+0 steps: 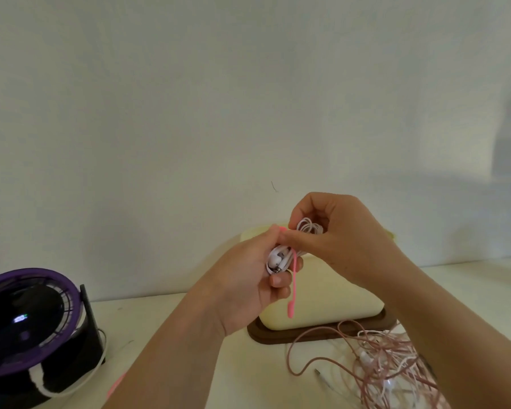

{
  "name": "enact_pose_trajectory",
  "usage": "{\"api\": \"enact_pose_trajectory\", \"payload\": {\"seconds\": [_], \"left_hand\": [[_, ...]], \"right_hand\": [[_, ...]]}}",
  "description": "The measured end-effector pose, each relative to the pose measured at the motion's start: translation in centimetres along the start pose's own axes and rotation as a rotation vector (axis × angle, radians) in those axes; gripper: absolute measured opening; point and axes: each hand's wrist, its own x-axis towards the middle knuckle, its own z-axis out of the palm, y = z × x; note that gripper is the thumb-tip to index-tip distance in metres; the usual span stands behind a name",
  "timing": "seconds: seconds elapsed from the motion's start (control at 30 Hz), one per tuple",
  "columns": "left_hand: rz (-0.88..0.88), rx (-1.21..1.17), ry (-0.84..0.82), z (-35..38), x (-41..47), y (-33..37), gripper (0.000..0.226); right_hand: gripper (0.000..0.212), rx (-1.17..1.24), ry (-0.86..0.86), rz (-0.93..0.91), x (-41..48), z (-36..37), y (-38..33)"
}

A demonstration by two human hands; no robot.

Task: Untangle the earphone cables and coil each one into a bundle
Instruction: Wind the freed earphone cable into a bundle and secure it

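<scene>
Both hands are raised in front of the wall, holding a coiled white earphone bundle [279, 259] between them. My left hand [248, 278] grips its lower end, where the earbuds and the plug show. My right hand [334, 231] holds the upper loops and pinches a pink silicone tie [292, 284] at its top end. The tie hangs down past my left fingers. A tangle of pink and white earphone cables [381, 367] lies on the table at the lower right, below my right forearm.
A cream box [337, 290] on a dark wooden base [272, 335] stands behind my hands. A purple and black desk fan [33, 323] sits at the left. Another pink tie [115, 385] lies on the white table near my left forearm.
</scene>
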Motion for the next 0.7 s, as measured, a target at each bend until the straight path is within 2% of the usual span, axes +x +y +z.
{"api": "enact_pose_trajectory", "payload": {"seconds": [0.13,0.33,0.5,0.6,0.7], "left_hand": [[0.045,-0.069,0.009,0.4,-0.1,0.1,0.029],[0.184,0.103,0.187,0.8,0.4,-0.4,0.032],[0.305,0.467,0.343,0.7,0.2,-0.4,0.031],[0.407,0.539,0.428,0.5,-0.1,-0.1,0.029],[0.457,0.624,0.505,0.0,0.0,0.1,0.028]], "right_hand": [[0.018,0.009,-0.030,-0.073,-0.2,-0.5,-0.5],[0.020,0.010,-0.033,-0.082,-0.3,-0.5,-0.3],[0.030,0.119,-0.001,0.035,-0.1,-0.4,0.0],[0.061,0.186,-0.158,0.194,-0.1,-0.2,0.6],[0.061,0.232,-0.378,0.269,-0.4,0.4,0.7]]}}
